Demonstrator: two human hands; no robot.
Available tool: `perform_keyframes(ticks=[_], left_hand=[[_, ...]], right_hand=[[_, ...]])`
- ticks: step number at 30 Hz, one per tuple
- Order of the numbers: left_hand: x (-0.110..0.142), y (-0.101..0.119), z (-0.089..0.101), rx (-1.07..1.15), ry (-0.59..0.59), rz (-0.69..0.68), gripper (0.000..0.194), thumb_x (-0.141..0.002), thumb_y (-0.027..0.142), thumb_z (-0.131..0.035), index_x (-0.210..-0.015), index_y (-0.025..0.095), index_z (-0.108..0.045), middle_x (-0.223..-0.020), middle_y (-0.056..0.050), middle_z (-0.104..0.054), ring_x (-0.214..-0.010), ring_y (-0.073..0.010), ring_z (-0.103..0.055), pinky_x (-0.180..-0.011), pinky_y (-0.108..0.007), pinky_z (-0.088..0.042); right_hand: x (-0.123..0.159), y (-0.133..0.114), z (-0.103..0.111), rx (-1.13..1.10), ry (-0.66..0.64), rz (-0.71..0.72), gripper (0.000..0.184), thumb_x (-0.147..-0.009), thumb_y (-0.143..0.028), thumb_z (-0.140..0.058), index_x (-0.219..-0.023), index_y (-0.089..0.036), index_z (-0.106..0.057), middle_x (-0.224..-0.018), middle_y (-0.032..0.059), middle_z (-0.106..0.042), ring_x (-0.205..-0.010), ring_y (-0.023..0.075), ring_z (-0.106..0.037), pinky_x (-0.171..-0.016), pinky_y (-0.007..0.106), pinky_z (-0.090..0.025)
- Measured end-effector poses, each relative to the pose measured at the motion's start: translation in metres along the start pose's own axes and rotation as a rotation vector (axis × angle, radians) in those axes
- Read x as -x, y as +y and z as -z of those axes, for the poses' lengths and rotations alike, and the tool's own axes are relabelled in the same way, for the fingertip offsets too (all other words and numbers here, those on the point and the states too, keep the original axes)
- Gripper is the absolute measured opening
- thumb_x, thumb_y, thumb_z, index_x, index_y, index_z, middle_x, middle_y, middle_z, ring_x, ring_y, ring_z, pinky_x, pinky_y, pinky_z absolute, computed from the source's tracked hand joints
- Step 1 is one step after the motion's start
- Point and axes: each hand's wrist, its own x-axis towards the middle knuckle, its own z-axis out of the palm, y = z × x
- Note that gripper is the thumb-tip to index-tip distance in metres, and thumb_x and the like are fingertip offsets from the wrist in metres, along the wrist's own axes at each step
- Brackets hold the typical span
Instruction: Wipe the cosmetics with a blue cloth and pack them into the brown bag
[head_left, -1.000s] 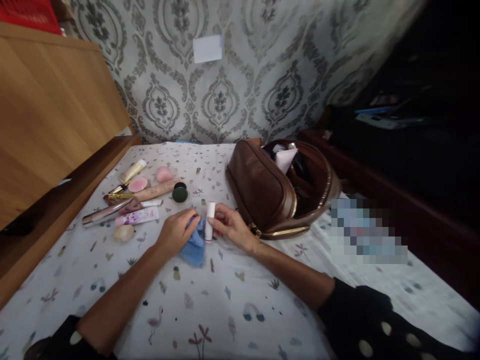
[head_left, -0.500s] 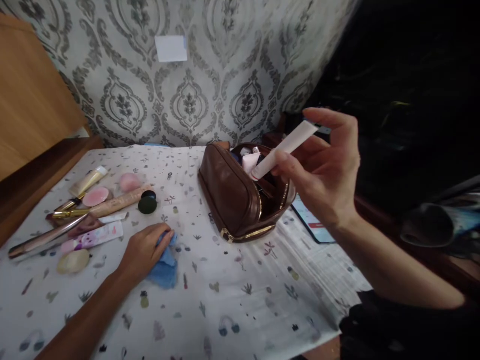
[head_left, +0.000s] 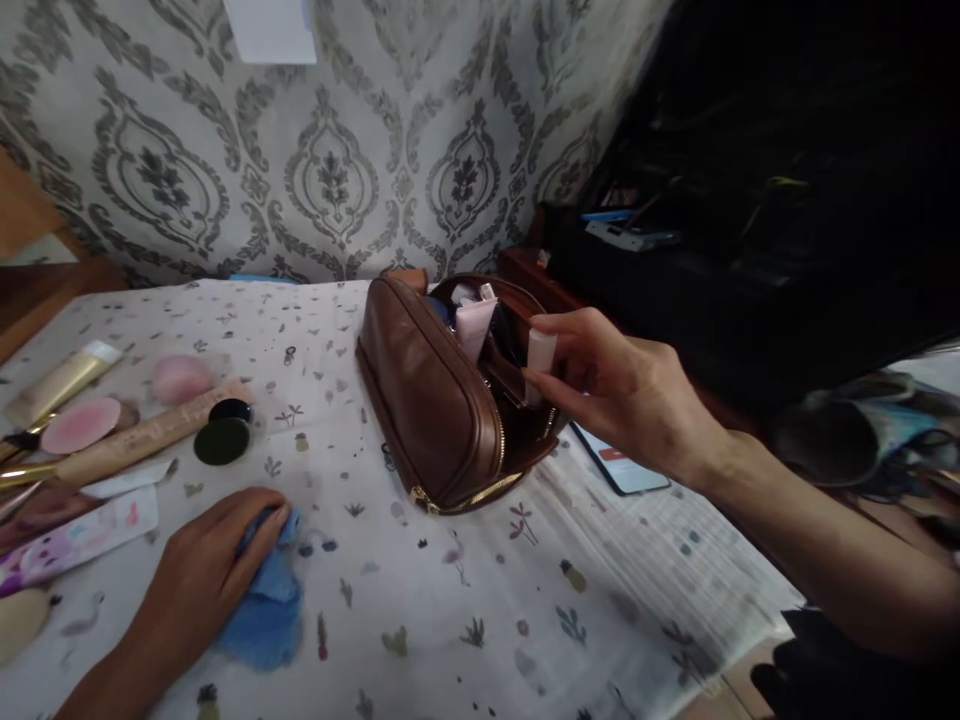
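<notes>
A brown zippered cosmetic bag (head_left: 427,400) stands open on the patterned tablecloth, with a pale pink tube (head_left: 474,328) and other small items inside. Over its opening, my right hand (head_left: 630,390) pinches a slim whitish tube (head_left: 541,350) between thumb and fingers. The tube points down, its lower end inside the bag. My left hand (head_left: 214,560) rests on the table, closed around a crumpled blue cloth (head_left: 270,615).
Cosmetics lie at the left: a pink sponge (head_left: 182,378), a pink compact (head_left: 81,425), a dark round compact (head_left: 222,440), a purple-white tube (head_left: 82,540) and several others. A phone (head_left: 626,470) lies right of the bag. Patterned wallpaper (head_left: 330,180) covers the wall behind.
My right hand has lowered the whitish tube from above the bag into its opening, turning it more upright. My left hand still holds the cloth. The view has shifted right and closer.
</notes>
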Motion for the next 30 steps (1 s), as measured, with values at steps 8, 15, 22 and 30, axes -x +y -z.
perform_keyframes(ticks=[8,15,22,30], left_hand=[[-0.001,-0.001,0.001,-0.018,0.014,-0.003,0.036,-0.094,0.056,-0.044,-0.088,0.029,-0.067,-0.084,0.006,-0.075,-0.071,-0.0146,-0.072,-0.07,-0.021,-0.056],[0.011,-0.02,-0.008,-0.025,-0.039,0.056,0.031,-0.093,0.056,-0.046,-0.098,0.032,-0.065,-0.096,0.005,-0.074,-0.083,-0.0163,-0.071,-0.082,-0.023,-0.056],[0.016,-0.025,-0.008,-0.024,-0.069,0.097,0.026,-0.092,0.052,-0.046,-0.1,0.034,-0.064,-0.099,0.004,-0.074,-0.088,-0.0202,-0.072,-0.088,-0.029,-0.057],[0.011,-0.021,-0.006,-0.031,-0.107,0.119,0.026,-0.091,0.054,-0.045,-0.098,0.037,-0.062,-0.094,0.007,-0.073,-0.083,-0.0193,-0.071,-0.079,-0.028,-0.058]], right_hand=[[0.009,0.001,0.002,0.146,-0.075,0.067,0.021,-0.095,-0.033,-0.054,-0.113,-0.021,-0.058,-0.075,-0.0004,-0.064,-0.056,0.0112,-0.055,-0.053,0.024,-0.041],[0.012,0.002,0.002,0.301,-0.111,0.153,0.028,-0.1,-0.031,-0.045,-0.083,-0.018,-0.063,-0.08,0.0039,-0.065,-0.062,0.011,-0.056,-0.053,0.024,-0.038],[0.015,-0.001,0.002,0.419,-0.262,0.238,0.03,-0.097,-0.015,-0.041,-0.072,-0.016,-0.058,-0.074,0.0037,-0.06,-0.063,0.0119,-0.052,-0.05,0.026,-0.031],[0.008,-0.007,0.011,0.496,-0.286,0.317,0.024,-0.094,-0.011,-0.045,-0.08,-0.017,-0.064,-0.083,0.0066,-0.063,-0.079,0.018,-0.053,-0.06,0.031,-0.039]])
